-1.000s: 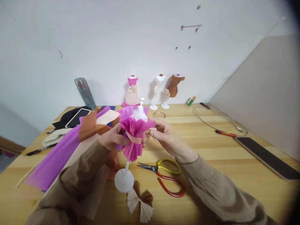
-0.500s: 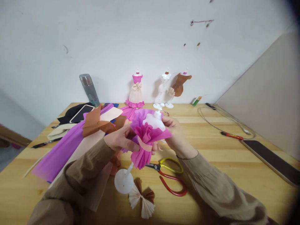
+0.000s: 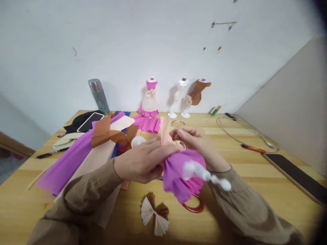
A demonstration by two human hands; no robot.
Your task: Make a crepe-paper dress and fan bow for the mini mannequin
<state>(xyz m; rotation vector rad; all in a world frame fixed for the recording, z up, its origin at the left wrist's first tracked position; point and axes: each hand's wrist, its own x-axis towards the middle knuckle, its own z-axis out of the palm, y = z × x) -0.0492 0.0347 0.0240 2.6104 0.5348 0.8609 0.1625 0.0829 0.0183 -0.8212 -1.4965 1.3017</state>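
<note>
A small white mannequin [image 3: 194, 170], wrapped in purple and pink crepe paper [image 3: 175, 180], is tipped over with its blurred neck towards the lower right. Around its gathered waist my left hand [image 3: 145, 160] is closed. The round white base [image 3: 138, 141] shows behind that hand. A peach paper strip [image 3: 166, 131] sticks up from the waist, and the fingertips of my right hand [image 3: 191, 137] pinch at its edge. Beneath the mannequin, scissors with a red handle [image 3: 195, 206] are mostly covered. A pleated cream and brown paper bow [image 3: 155, 214] lies in front.
Crepe paper sheets [image 3: 63, 163] and a phone [image 3: 90, 122] lie at left, near a bottle [image 3: 99, 97]. At the back stand a mannequin in a pink and cream dress [image 3: 150, 97], a bare one [image 3: 178, 98] and one in brown [image 3: 197, 93]. A cable [image 3: 230, 136] and dark slab [image 3: 293, 175] lie right.
The mannequin has been turned over, from neck up and away to neck down towards the lower right. My left hand now covers its waist; my right hand has left the upper body for the strip.
</note>
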